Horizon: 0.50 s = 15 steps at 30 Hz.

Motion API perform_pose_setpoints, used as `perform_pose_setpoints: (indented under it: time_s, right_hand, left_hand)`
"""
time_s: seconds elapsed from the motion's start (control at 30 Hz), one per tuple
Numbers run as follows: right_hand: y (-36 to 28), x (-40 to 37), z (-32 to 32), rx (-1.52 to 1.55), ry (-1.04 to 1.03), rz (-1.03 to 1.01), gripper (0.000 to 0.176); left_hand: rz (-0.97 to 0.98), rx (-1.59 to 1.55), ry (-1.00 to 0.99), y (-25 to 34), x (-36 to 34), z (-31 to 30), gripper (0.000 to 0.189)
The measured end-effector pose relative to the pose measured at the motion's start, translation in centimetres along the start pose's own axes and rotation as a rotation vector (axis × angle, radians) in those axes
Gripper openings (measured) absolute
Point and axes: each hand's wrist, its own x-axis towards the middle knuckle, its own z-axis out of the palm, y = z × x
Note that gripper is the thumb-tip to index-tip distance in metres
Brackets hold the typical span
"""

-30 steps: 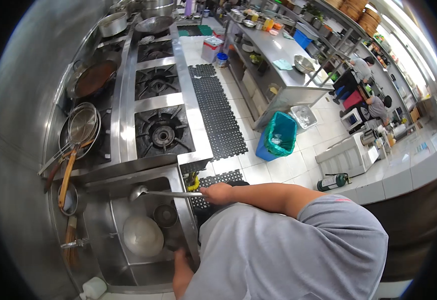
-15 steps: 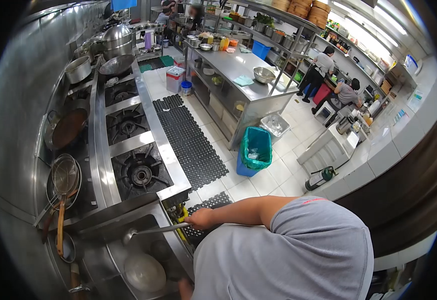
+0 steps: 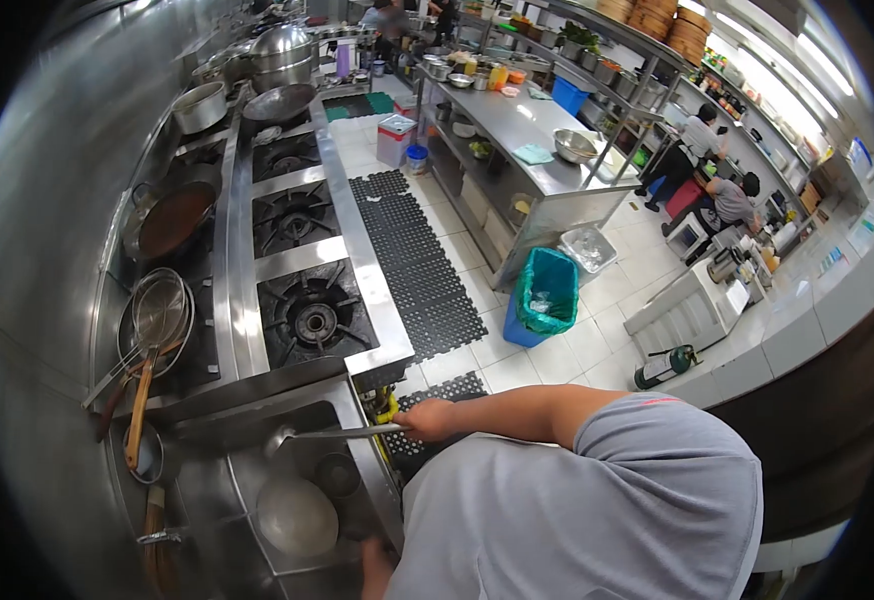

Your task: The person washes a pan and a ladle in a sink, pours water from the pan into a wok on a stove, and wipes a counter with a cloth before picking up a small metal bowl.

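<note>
Right hand [image 3: 427, 420] grips the long steel ladle [image 3: 329, 433], handle horizontal, bowl pointing left over the steel sink [image 3: 369, 482]; left hand [image 3: 370, 565] at lower edge, grasp indiscernible.

1. The ladle [image 3: 332, 433] in the right hand [image 3: 427, 420] is bare metal, smooth and glossy along the handle.
2. Below the grip, the sink [image 3: 247, 480] is brushed steel with a dull sheen, and the pan [image 3: 297, 515] in it is matt grey metal.
3. Beyond the ladle's bowl, the skimmer [image 3: 145, 375] has wire mesh and a wooden handle (orange-brown, worn).
4. Just beside the grip, the floor mat [image 3: 417, 260] looks like black rubber, perforated and matt.
</note>
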Motion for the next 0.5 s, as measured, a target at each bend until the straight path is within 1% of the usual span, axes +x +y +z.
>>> perform_pose_setpoints:
  time_s: [0.03, 0.07, 0.1, 0.2, 0.27, 0.43, 0.5]
  right_hand:
    - [0.0, 0.0, 0.1, 0.004, 0.004, 0.005, 0.044]
    - [0.0, 0.0, 0.1, 0.01, 0.007, 0.01, 0.042]
    - [-0.1, -0.1, -0.1, 0.034, 0.0, 0.009, 0.035]
    - [0.0, 0.0, 0.4, 0.051, 0.034, 0.002, 0.031]
    - [-0.2, 0.0, 0.3, 0.049, 0.016, 0.027, 0.032]
    - [0.0, 0.2, 0.5, 0.053, 0.01, 0.026, 0.032]
    - [0.0, 0.1, 0.5, 0.056, 0.022, 0.011, 0.032]
  left_hand:
    - [0.065, 0.111, -0.015, -0.4, -0.2, -0.2, 0.012]
    - [-0.022, 0.022, -0.015, -0.4, -0.5, -0.3, 0.012]
    - [-0.107, -0.068, -0.015, -0.5, -0.4, -0.3, 0.014]
    - [-0.355, -0.342, -0.009, -0.1, 1.1, 0.0, 0.023]
    - [-0.348, -0.338, -0.041, -0.4, 1.1, 0.0, 0.026]
    - [0.09, 0.147, -0.209, -2.5, 2.4, -0.6, 0.025]
    - [-0.2, -0.271, -0.06, -1.1, 1.7, 0.6, 0.023]
